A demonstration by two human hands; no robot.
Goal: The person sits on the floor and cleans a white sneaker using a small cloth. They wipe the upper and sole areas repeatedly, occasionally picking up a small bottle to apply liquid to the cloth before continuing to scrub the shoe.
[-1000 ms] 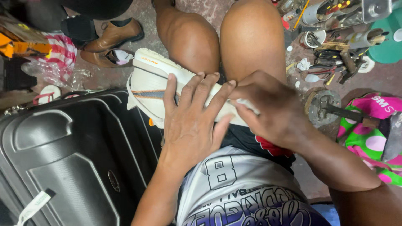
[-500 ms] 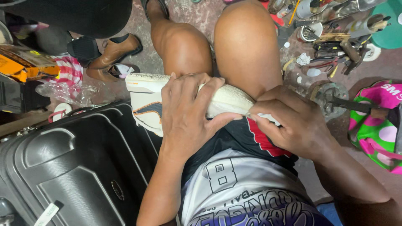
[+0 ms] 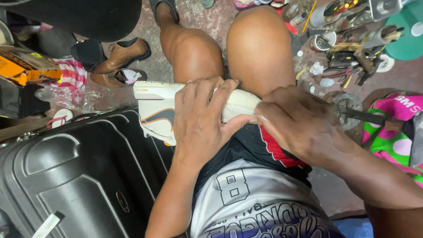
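A white sneaker (image 3: 156, 110) with a grey and orange side stripe lies on its side across my lap, sole toward my knees. My left hand (image 3: 200, 121) wraps over its middle and grips it. My right hand (image 3: 295, 125) presses with closed fingers against the heel end of the sole; whether it holds a small tool is hidden. I sit with bare knees, dark shorts and a white numbered jersey.
A black hard-shell suitcase (image 3: 75, 180) lies at my left. Brown shoes (image 3: 119, 57) and a striped bag (image 3: 70, 75) sit behind it. Several tools and tins (image 3: 348, 48) are scattered at the upper right, beside a pink and green bag (image 3: 396, 132).
The sneaker has turned from lying flat under my left palm to standing on its side with the sole edge up. My right hand shifted to the heel end.
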